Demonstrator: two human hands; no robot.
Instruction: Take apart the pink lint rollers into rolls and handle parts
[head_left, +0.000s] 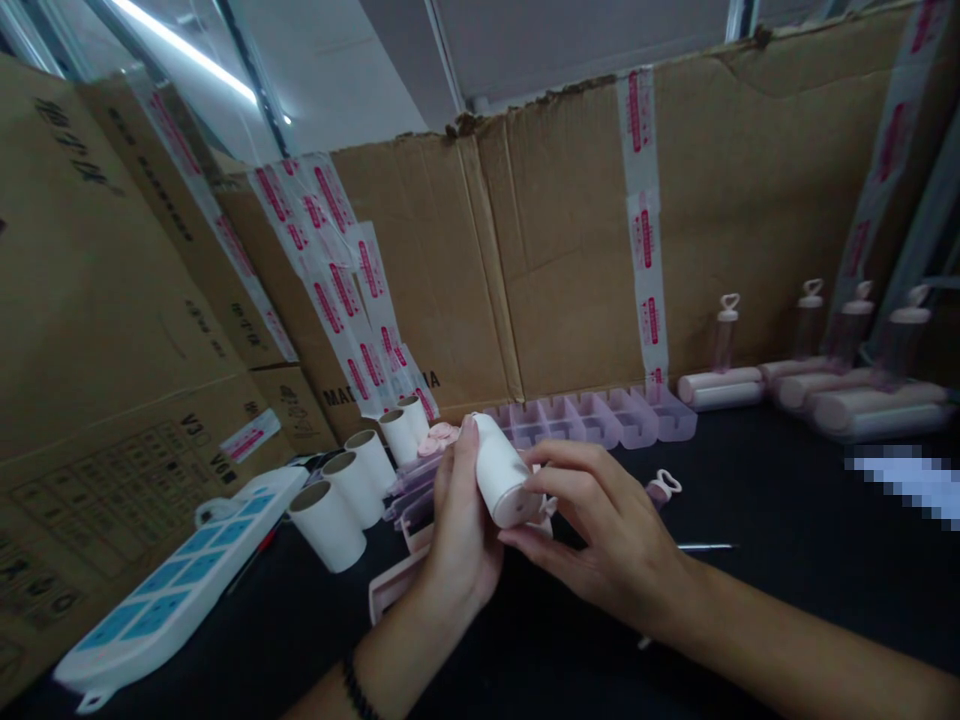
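Note:
A white roll [501,468] with a pale pink end piece is held at a tilt in front of me, its capped end pointing down toward me. My left hand [463,515] wraps around its left side, thumb along the top. The fingertips of my right hand [604,510] press on the capped end from the right. A small pale pink part shows beneath those fingertips, mostly hidden. Under my left wrist lies a pale pink plastic part [394,588], partly covered. Purple translucent pieces [412,492] lie just behind my left hand.
Several white hollow rolls [330,528] stand at left beside a white power strip [172,575]. A purple divided tray [600,420] lies behind. Several pink-and-white rollers with clear handles [721,388] line the back right. A thin metal rod [709,547] and a ring-ended piece [664,486] lie right. Cardboard [570,250] walls the back.

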